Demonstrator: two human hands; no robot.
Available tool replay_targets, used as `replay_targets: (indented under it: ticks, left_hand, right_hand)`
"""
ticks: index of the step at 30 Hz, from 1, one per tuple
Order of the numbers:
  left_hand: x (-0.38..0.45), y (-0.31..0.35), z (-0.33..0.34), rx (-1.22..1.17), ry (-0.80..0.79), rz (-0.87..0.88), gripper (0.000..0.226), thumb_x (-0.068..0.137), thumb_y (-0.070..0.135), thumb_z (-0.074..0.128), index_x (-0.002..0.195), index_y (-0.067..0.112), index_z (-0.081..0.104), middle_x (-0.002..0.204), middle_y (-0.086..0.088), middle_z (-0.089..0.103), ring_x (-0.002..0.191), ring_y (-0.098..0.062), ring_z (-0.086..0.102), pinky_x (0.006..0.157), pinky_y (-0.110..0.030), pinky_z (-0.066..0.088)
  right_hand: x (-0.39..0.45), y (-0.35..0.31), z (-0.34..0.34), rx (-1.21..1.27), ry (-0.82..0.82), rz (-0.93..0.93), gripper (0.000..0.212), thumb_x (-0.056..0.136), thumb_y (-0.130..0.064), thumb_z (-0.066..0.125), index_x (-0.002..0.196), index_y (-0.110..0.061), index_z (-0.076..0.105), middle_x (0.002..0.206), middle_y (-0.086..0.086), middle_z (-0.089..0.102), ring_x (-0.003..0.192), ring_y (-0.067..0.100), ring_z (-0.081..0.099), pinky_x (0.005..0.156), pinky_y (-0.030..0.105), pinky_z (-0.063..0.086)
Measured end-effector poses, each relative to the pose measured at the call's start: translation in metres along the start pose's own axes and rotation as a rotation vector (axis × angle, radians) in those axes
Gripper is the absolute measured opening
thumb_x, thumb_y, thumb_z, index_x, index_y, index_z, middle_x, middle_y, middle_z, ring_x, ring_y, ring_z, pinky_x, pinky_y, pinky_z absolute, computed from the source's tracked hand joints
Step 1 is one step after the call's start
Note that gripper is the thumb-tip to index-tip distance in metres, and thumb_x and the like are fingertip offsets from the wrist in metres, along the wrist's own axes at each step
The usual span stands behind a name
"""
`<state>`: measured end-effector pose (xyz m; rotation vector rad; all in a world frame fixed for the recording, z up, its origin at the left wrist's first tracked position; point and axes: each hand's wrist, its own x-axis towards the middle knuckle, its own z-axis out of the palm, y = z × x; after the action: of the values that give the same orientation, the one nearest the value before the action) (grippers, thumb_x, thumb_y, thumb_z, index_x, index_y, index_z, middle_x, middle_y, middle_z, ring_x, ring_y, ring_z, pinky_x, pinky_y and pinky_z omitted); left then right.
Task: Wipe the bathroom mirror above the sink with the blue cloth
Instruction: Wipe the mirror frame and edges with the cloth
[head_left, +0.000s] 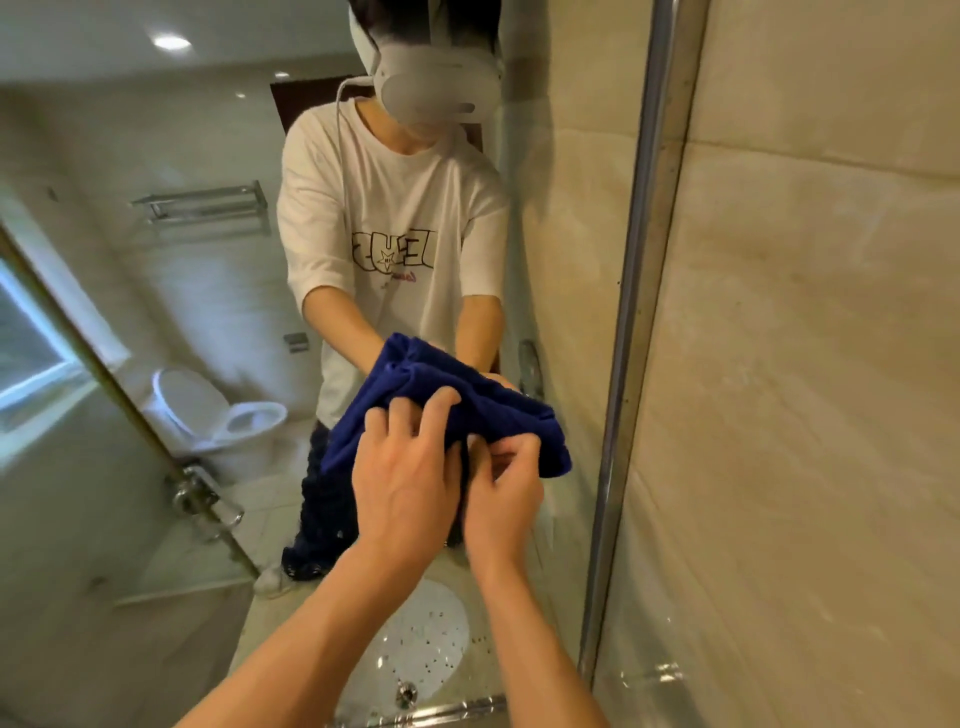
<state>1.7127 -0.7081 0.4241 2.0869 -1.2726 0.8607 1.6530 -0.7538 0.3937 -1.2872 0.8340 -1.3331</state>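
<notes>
A bunched dark blue cloth (488, 410) is held up close to the bathroom mirror (156, 322), low and toward its right edge. My left hand (405, 467) lies over the cloth's lower left part with its fingers spread and their tips bent into the fabric. My right hand (501, 493) pinches the cloth's lower right edge between thumb and fingers. The mirror reflects a person in a white T-shirt with both arms reaching to the cloth. I cannot tell whether the cloth touches the glass.
A metal frame strip (631, 322) bounds the mirror on the right, with a beige tiled wall (810, 364) beyond. The reflected white sink basin (415, 644) shows below my arms. The mirror also reflects a toilet (218, 415), a towel rack (208, 208) and a glass door.
</notes>
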Motion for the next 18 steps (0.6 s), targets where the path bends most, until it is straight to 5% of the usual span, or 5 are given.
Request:
replay_targets:
  ticks: [4, 9, 18]
  left_hand:
    - [0.039, 0.043, -0.002, -0.028, 0.03, 0.22, 0.041, 0.086, 0.018, 0.061, 0.127, 0.017, 0.058, 0.094, -0.006, 0.054, 0.083, -0.026, 0.046, 0.069, -0.039, 0.041]
    - [0.076, 0.066, -0.007, 0.013, 0.01, 0.408, 0.044, 0.088, 0.023, 0.048, 0.131, 0.023, 0.054, 0.1, -0.005, 0.054, 0.089, -0.025, 0.046, 0.073, -0.036, 0.035]
    - [0.052, -0.024, -0.036, 0.113, 0.039, 0.345, 0.04, 0.089, 0.022, 0.058, 0.13, 0.024, 0.059, 0.093, -0.002, 0.053, 0.081, -0.023, 0.043, 0.069, -0.034, 0.031]
  right_hand:
    - [0.041, -0.031, -0.032, 0.072, 0.134, 0.021, 0.013, 0.095, -0.022, 0.061, 0.089, -0.015, 0.052, 0.083, -0.002, 0.062, 0.069, 0.003, 0.06, 0.063, 0.019, 0.048]
    - [0.058, -0.044, -0.037, 0.22, 0.214, 0.123, 0.015, 0.096, -0.027, 0.06, 0.088, -0.019, 0.049, 0.09, 0.006, 0.066, 0.079, 0.022, 0.065, 0.071, 0.04, 0.055]
    - [0.004, -0.048, 0.035, 0.072, 0.196, 0.069, 0.02, 0.097, -0.028, 0.058, 0.088, -0.012, 0.049, 0.078, 0.0, 0.061, 0.064, 0.003, 0.059, 0.054, 0.015, 0.045]
